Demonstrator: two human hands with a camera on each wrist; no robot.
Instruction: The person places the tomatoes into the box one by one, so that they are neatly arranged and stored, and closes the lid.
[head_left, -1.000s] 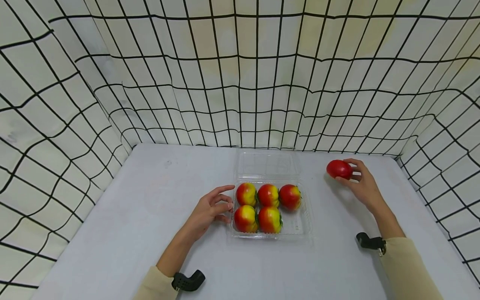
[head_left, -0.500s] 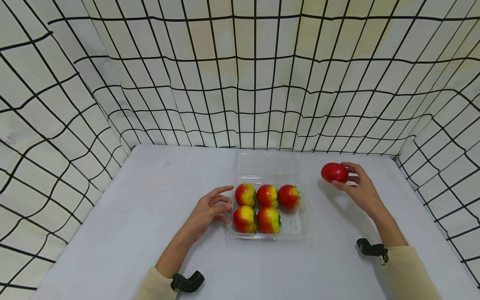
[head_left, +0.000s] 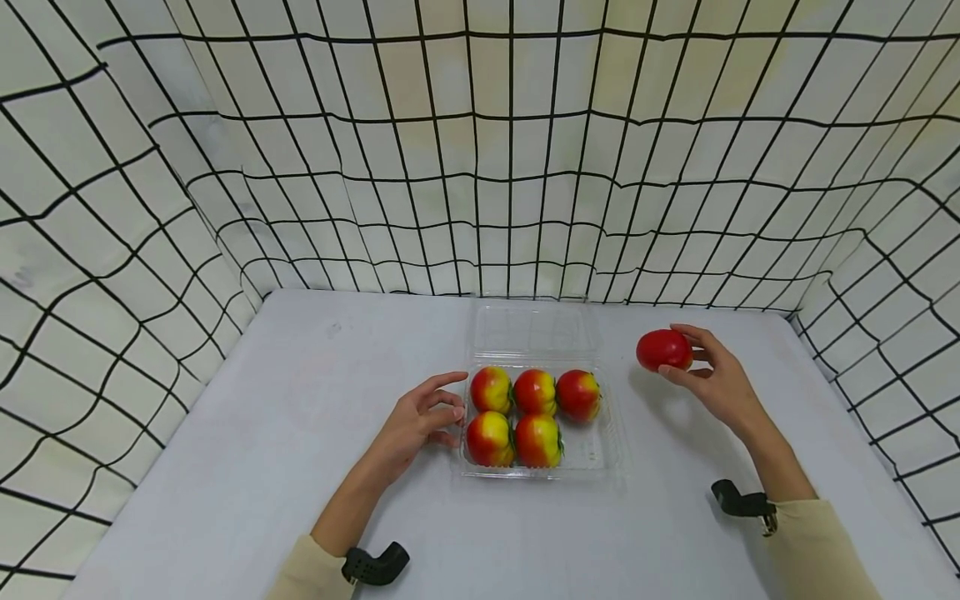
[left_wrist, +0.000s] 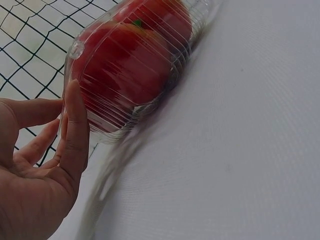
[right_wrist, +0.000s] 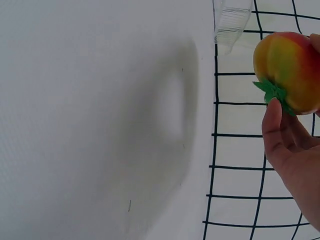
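Note:
In the head view my right hand (head_left: pixel 716 381) holds a shiny red-and-yellow fruit (head_left: pixel 663 350) above the table, right of a clear plastic container (head_left: pixel 591 454). The right wrist view shows this fruit's yellow side and green leafy top (right_wrist: pixel 272 91), with a fingertip against the leaves. My left hand (head_left: pixel 412 425) is at the container's left side. Seen from the left wrist, its fingers pinch the clear wall (left_wrist: pixel 75 60). Several similar fruits, one being the front left fruit (head_left: pixel 490 439), sit in two rows inside; the front right spot holds none.
The container's clear lid (head_left: pixel 534 327) lies folded back toward the rear. A white-covered table (head_left: pixel 337 358) spreads beneath everything. Black netting (head_left: pixel 510 167) stands along the back and both sides. Black wrist devices (head_left: pixel 375 564) are worn on both forearms.
My right hand has moved the fruit left and slightly nearer me, closer to the container. My left hand and the fruits in the container have stayed in place.

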